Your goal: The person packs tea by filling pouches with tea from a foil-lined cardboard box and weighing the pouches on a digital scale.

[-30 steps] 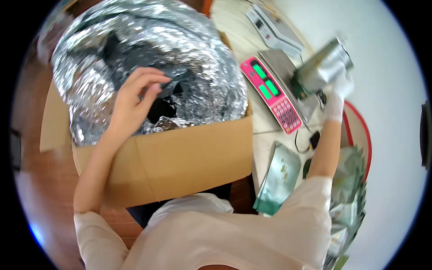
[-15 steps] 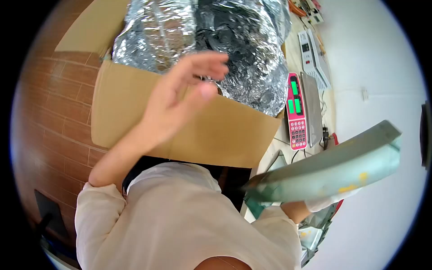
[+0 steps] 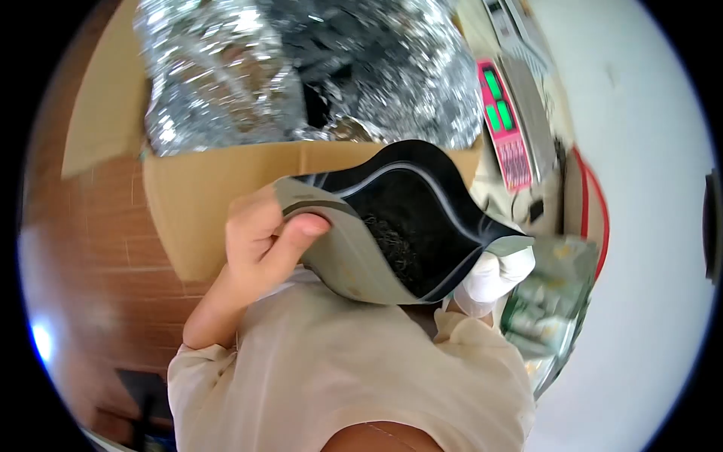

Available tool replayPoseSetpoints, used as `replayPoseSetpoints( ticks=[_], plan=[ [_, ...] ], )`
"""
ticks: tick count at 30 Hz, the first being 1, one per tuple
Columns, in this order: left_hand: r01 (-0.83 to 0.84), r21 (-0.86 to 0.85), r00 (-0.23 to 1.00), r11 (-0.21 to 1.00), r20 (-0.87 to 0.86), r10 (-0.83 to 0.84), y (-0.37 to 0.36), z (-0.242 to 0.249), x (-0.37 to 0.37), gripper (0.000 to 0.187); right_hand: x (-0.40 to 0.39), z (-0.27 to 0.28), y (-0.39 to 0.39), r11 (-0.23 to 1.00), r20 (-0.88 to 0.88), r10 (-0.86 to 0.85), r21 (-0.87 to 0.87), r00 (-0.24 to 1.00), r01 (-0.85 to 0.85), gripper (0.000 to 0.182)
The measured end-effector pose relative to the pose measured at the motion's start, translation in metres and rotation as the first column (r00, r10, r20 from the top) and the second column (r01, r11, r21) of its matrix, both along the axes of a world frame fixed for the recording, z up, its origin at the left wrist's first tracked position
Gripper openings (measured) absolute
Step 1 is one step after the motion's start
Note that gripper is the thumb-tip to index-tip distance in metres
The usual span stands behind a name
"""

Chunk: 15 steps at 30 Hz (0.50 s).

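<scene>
We read this as a small packing workstation, not a home kitchen. Evidence: pink digital price scale (image 3: 503, 124) with lit green displays on a white counter (image 3: 640, 113), large cardboard carton (image 3: 203, 196) lined with silver foil bag (image 3: 301, 68), stack of printed pouches (image 3: 553, 301) at right, brick-pattern floor (image 3: 83, 248).

text: none legible | pink scale (image 3: 503, 128): green displays lit, digits perhaps too blurred
</scene>
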<state>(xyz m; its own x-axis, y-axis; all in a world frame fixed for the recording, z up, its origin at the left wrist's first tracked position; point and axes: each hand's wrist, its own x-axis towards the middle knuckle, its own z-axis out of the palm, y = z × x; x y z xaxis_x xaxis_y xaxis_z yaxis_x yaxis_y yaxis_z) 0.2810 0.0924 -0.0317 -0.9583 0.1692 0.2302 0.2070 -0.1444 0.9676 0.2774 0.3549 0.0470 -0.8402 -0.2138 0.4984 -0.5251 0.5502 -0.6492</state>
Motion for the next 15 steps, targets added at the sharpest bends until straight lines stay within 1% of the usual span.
replayPoseSetpoints(
  ticks=[1,2,4,5,6,7,8,10,12,13,14,15],
  plan=[
    [0.047,-0.097,0.999,0.994,-0.012,-0.048,0.000,-0.004,-0.008,0.037,-0.002,-0.002,-0.004,0.999,-0.041,0.044,-0.026,0.998,-0.045,0.030],
    [-0.007,-0.030,1.000,1.000,-0.021,0.006,0.002,-0.010,-0.012,0.038,-0.005,-0.003,-0.008,0.995,-0.082,0.088,-0.049,0.993,-0.092,0.033],
    [-0.014,0.004,1.000,1.000,-0.011,0.014,0.008,-0.022,-0.019,0.040,-0.010,-0.006,-0.015,0.972,-0.166,0.203,-0.087,0.965,-0.220,0.038],
    [0.122,0.238,0.983,0.964,-0.162,-0.084,0.027,-0.029,-0.016,0.042,0.007,0.000,-0.002,0.986,-0.120,0.159,-0.035,0.980,-0.165,0.036],
    [0.249,0.246,0.942,0.937,-0.286,-0.175,0.026,-0.036,-0.022,0.041,0.017,-0.007,0.000,0.988,-0.134,0.129,-0.068,0.983,-0.139,0.036],
    [0.357,0.201,0.889,0.912,-0.373,-0.265,0.020,-0.038,-0.030,0.040,0.025,-0.014,-0.001,0.995,-0.071,0.087,-0.041,0.994,-0.090,0.035],
    [0.422,0.156,0.850,0.893,-0.410,-0.330,0.017,-0.039,-0.035,0.039,0.032,-0.019,0.002,0.999,-0.006,0.044,-0.014,0.999,-0.044,0.034],
    [0.465,0.075,0.824,0.882,-0.400,-0.400,0.015,-0.043,-0.029,0.039,0.052,-0.029,0.011,0.998,0.118,-0.017,0.057,0.993,0.010,0.033],
    [0.391,-0.026,0.872,0.920,-0.308,-0.379,0.018,-0.050,-0.010,0.031,0.074,-0.052,0.023,0.998,0.211,-0.056,0.053,0.976,0.046,0.031],
    [0.374,-0.042,0.879,0.927,-0.303,-0.368,0.017,-0.059,-0.002,0.031,0.078,-0.054,0.021,0.994,0.270,-0.099,0.078,0.958,0.080,0.028],
    [0.368,-0.036,0.886,0.929,-0.290,-0.363,0.017,-0.069,0.005,0.030,0.081,-0.056,0.021,0.986,0.285,-0.147,0.115,0.947,0.118,0.028],
    [0.361,-0.026,0.893,0.932,-0.280,-0.353,0.019,-0.075,0.009,0.028,0.083,-0.058,0.027,0.989,0.318,-0.128,0.115,0.940,0.095,0.028]
  ],
)
